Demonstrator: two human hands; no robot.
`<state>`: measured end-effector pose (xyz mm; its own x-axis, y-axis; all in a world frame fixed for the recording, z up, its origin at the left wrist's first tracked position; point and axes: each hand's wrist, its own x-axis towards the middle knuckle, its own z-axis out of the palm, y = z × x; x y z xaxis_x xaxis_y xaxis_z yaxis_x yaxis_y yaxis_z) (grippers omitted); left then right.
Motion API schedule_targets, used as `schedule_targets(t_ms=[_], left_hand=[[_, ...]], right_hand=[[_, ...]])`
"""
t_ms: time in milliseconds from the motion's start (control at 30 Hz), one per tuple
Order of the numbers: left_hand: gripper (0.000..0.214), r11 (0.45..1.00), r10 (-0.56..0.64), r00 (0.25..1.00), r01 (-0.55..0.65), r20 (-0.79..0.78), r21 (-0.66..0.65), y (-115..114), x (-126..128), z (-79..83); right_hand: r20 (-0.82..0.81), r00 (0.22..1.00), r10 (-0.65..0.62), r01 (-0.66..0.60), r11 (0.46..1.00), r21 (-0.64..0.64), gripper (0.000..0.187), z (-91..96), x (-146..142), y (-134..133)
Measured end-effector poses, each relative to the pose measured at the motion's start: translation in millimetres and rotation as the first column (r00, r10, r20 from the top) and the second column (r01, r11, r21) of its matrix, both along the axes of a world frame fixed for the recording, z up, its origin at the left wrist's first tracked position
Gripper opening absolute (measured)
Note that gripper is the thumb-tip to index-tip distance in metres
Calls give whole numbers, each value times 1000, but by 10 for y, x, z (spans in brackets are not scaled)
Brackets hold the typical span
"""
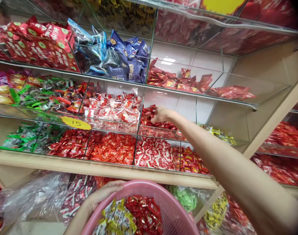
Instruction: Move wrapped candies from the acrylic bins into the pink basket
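Head view, left hand (105,193) gripping pink perforated basket (174,209); glossy red candies (147,114) at right hand (162,115), grip unclear

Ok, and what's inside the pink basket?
The pink basket holds yellow-and-white wrapped sweets on the left and red wrapped sweets beside them; its bare wall shows at the right. Whatever lies under the top layer is covered.

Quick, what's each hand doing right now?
Left hand: holding the pink basket by its rim.
Right hand: at red candies; open or closed, unclear.
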<state>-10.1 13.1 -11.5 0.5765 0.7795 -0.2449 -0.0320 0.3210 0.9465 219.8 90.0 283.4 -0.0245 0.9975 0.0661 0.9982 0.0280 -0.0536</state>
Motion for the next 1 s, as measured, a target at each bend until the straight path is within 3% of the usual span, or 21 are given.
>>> schedule_targets(t_ms=[200, 400, 500, 700, 1000], left_hand=[[37, 1000, -3, 1000, 3, 4, -8, -11, 3, 15], [36, 1000, 13, 1000, -13, -21, -21, -15, 7, 25], [36, 1000, 23, 999, -23, -27, -15, -5, 1, 12], [38, 1000, -3, 1000, 3, 6, -1, 26, -16, -54], [33, 1000, 9, 1000, -10, -15, -20, -11, -7, 1]], right_hand=[[1, 999, 33, -32, 979, -200, 17, 36, 128, -110], [77, 995, 58, -49, 992, -115, 42, -57, 59, -137], [44, 995, 87, -82, 992, -91, 47, -52, 140, -93], [-91, 983, 162, -171, 979, -111, 44, 13, 338, -127], [112, 944, 311, -307, 950, -51, 38, -78, 408, -91]])
